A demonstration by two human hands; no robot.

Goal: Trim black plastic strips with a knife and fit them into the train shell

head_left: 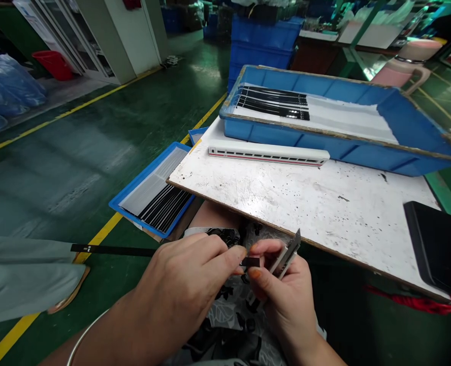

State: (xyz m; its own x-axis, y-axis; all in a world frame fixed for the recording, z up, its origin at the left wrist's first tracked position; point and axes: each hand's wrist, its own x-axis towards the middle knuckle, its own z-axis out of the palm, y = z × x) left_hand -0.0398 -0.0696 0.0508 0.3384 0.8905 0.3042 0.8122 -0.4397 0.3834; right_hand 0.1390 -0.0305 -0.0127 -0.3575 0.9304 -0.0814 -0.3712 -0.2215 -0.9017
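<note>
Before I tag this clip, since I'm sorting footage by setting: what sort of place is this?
Probably a factory or workshop: yellow lines mark the green floor, a large blue tray on the table holds black strips, and stacked blue crates stand behind it.

Cannot read any text, label, brand, number or sign here. Can see small white marks near the outer end of the long black strip (113,250) at lower left, but cannot make them out as letters or digits. Can pick out similar whitish marks towards the right-hand ends of the black strips (265,96) in the large blue tray (305,133), equally illegible at this size. On the side of the white model train carriage (269,156), can spot tiny dark markings at the left end, near the red stripe; cannot tell lettering from plain decoration there.
</note>
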